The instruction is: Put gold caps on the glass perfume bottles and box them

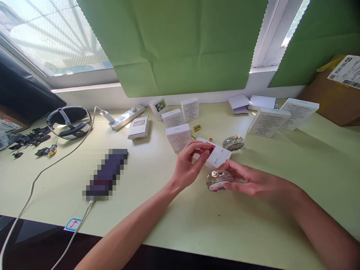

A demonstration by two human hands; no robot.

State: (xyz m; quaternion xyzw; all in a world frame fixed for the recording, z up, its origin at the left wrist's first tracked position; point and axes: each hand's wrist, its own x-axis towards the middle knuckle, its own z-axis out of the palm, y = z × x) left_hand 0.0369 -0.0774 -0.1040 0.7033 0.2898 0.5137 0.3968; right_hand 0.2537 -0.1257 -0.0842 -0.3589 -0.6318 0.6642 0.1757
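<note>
My right hand [246, 179] grips the side of a round, clear glass perfume bottle [213, 183] with a gold neck and no cap, standing upright near the table's front. My left hand [188, 165] is closed in a pinch to its left and a little higher; whatever sits between the fingertips is too small and hidden to name. Behind both hands lies a white printed box [221, 156] with a red picture, partly covered by the left fingers. A second glass bottle [233, 144] with a gold neck rests just beyond it. Small gold pieces [197, 128] lie further back.
Several white boxes [178, 137] stand behind my left hand, and more white boxes [269, 122] stand at the back right. On the left are a phone [107, 174] on a cable, a power strip [128, 117], a head strap device [70, 123] and a screwdriver [52, 149].
</note>
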